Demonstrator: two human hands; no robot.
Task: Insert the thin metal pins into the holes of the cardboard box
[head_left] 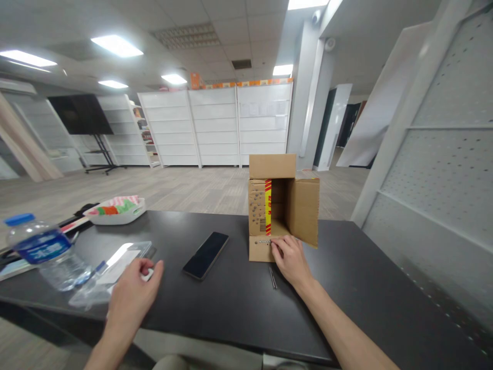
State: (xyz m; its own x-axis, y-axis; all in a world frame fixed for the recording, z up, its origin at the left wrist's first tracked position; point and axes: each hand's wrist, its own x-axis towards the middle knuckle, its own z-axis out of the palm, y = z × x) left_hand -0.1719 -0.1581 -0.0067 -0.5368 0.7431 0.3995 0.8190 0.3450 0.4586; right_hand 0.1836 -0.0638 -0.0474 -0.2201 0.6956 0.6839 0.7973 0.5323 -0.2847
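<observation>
A cardboard box [257, 205] stands on the dark table with its flaps open, red-and-yellow tape down its front and small dark dots to the left of the tape. Along its lower flap [262, 253] runs a row of small round dots. At that row, the fingertips of my right hand [291, 258] are pinched together against the flap; what they hold, if anything, is too small to make out. My left hand [134, 288] is curled around a small white object [147, 275], above the table's left part. Slim metal tweezers [273, 278] lie just below the flap.
A black phone [206, 255] lies between my hands. Left of it are a clear plastic case [115, 267], a water bottle [46, 252] with a blue cap, and a white basket [119, 218] with colourful packets. A perforated white panel [442, 205] rises along the right side.
</observation>
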